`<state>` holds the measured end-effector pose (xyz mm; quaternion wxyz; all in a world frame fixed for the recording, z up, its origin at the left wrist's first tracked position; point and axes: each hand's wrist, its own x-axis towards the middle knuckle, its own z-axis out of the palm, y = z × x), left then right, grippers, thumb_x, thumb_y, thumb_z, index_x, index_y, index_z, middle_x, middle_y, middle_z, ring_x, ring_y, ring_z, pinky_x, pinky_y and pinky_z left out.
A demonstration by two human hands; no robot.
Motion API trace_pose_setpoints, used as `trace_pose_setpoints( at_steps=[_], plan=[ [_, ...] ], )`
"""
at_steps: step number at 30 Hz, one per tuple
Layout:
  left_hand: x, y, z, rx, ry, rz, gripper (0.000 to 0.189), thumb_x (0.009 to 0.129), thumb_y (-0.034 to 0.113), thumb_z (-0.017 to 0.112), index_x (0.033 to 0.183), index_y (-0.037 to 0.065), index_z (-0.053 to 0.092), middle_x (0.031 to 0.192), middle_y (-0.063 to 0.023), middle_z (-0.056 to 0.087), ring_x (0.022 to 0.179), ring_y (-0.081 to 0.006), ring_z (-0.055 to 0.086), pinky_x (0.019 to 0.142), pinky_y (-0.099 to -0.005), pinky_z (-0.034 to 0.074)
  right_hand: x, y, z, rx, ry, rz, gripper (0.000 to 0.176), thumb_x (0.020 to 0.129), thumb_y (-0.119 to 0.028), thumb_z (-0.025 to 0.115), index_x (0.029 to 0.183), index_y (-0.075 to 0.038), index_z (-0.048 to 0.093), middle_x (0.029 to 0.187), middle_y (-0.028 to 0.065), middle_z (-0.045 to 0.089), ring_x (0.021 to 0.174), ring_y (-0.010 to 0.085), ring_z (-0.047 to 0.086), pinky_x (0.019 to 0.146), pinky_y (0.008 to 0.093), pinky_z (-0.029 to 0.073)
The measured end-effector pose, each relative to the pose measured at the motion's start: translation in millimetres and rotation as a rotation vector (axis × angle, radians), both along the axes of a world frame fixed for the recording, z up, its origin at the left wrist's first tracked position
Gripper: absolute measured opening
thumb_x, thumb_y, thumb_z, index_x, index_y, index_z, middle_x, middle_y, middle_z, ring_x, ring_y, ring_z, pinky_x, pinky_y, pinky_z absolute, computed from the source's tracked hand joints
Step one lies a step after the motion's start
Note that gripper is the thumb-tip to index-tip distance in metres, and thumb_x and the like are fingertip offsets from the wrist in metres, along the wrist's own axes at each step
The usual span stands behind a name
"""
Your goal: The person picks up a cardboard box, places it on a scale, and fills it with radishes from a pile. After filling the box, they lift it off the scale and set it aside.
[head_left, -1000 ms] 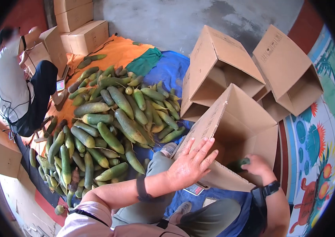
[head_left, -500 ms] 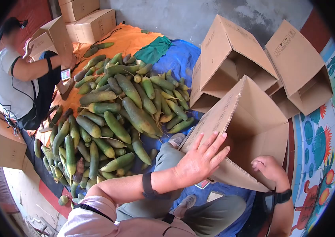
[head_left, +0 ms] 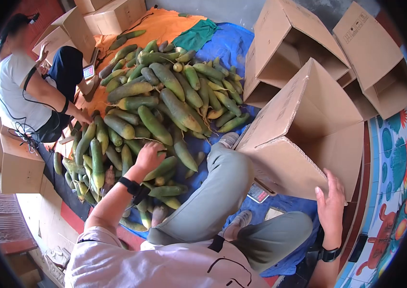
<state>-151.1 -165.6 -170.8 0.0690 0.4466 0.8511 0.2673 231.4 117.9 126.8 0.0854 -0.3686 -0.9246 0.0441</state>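
Observation:
My left hand is down on the pile of green radishes, its fingers curled over one green radish. Part of those fingers is hidden by the hand itself. At the right, an open cardboard box lies tilted with its mouth toward me. My right hand grips the near edge of this box, thumb and fingers on either side of the cardboard. Under the box, a scale with a lit display shows partly.
More open cardboard boxes stand behind mine, near the wall. A co-worker sits at the left, one hand at the radishes, beside another scale and boxes. Blue sheet and orange sheet cover the floor.
My left hand has left the side of the box and moved left onto the radishes. My right hand has shifted from inside the box to its near edge. The co-worker's arm reached down toward the pile.

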Motion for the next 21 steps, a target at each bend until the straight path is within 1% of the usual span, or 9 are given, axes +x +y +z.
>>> trace_pose_setpoints(
  at_steps=[1,2,3,6,13,16,18,20,21],
  plan=[
    [3,-20,-19,-0.272,-0.037,0.032,0.039,0.074,0.028,0.067,0.106,0.006,0.06,0.11,-0.0151,0.059,0.104,-0.0329,0.054,0.088,-0.043,0.045,1,-1,-3,-0.004,-0.002,0.002,0.045,0.082,-0.009,0.062,0.125,-0.004,0.05,0.116,0.0191,0.055,0.109,0.0371,0.05,0.096,0.0442,0.039],
    [13,-39,-39,-0.399,-0.02,0.061,0.045,0.075,0.031,0.068,0.112,0.008,0.057,0.114,-0.0129,0.057,0.106,-0.0309,0.053,0.089,-0.0436,0.044,1,0,-5,0.026,0.001,0.004,0.047,0.081,-0.008,0.062,0.125,-0.005,0.049,0.116,0.0193,0.055,0.109,0.0371,0.049,0.096,0.0445,0.039],
    [23,-45,-39,-0.593,-0.09,0.115,0.048,0.076,0.032,0.068,0.116,0.009,0.055,0.112,-0.0101,0.056,0.107,-0.0285,0.052,0.089,-0.0433,0.044,0,1,-7,0.058,0.006,0.006,0.048,0.08,-0.007,0.063,0.126,-0.005,0.048,0.116,0.0195,0.054,0.109,0.037,0.049,0.096,0.0447,0.039],
    [45,-56,-43,-0.799,0.013,0.244,0.048,0.075,0.033,0.068,0.115,0.01,0.054,0.107,-0.0085,0.056,0.108,-0.0265,0.052,0.088,-0.0409,0.043,-1,3,-9,0.084,-0.005,0.002,0.049,0.079,-0.006,0.064,0.125,-0.004,0.049,0.116,0.0195,0.055,0.108,0.0368,0.05,0.095,0.0447,0.039],
    [42,-57,-83,-0.808,0.209,0.184,0.056,0.068,0.033,0.073,0.114,0.009,0.053,0.107,-0.0077,0.055,0.106,-0.0251,0.052,0.086,-0.0371,0.041,-6,0,-8,0.091,0.039,-0.003,0.047,0.077,-0.005,0.065,0.121,-0.004,0.051,0.111,0.0191,0.056,0.104,0.0369,0.051,0.093,0.0448,0.04],
    [38,-44,-56,-0.818,0.097,0.216,0.057,0.067,0.036,0.074,0.112,0.007,0.055,0.108,-0.0108,0.058,0.103,-0.0263,0.057,0.085,-0.0374,0.044,-9,-1,-8,0.076,0.042,-0.011,0.046,0.077,-0.005,0.065,0.12,-0.004,0.051,0.11,0.0194,0.056,0.104,0.0369,0.052,0.092,0.0447,0.041],
    [34,-36,-24,-0.758,-0.34,0.278,0.058,0.068,0.041,0.073,0.108,0.003,0.057,0.107,-0.0156,0.062,0.098,-0.0281,0.061,0.084,-0.0374,0.047,-9,-1,-6,0.069,0.03,-0.019,0.045,0.077,-0.006,0.065,0.119,-0.003,0.051,0.112,0.0186,0.056,0.104,0.0363,0.052,0.093,0.0445,0.04],
    [27,-39,-21,-0.669,-0.324,0.278,0.061,0.068,0.044,0.074,0.107,-0.001,0.058,0.104,-0.0193,0.064,0.094,-0.0305,0.063,0.082,-0.0369,0.049,-7,0,-6,0.07,0.044,-0.003,0.045,0.077,-0.006,0.065,0.12,-0.003,0.051,0.114,0.018,0.056,0.106,0.0362,0.051,0.094,0.0442,0.04],
    [27,-38,1,-0.495,-0.407,0.285,0.062,0.068,0.043,0.074,0.106,-0.002,0.057,0.102,-0.0199,0.064,0.093,-0.0321,0.062,0.081,-0.0374,0.049,-6,0,-6,0.062,0.052,0.013,0.046,0.078,-0.006,0.065,0.121,-0.003,0.05,0.117,0.0175,0.056,0.107,0.036,0.051,0.095,0.044,0.04]
  ],
)
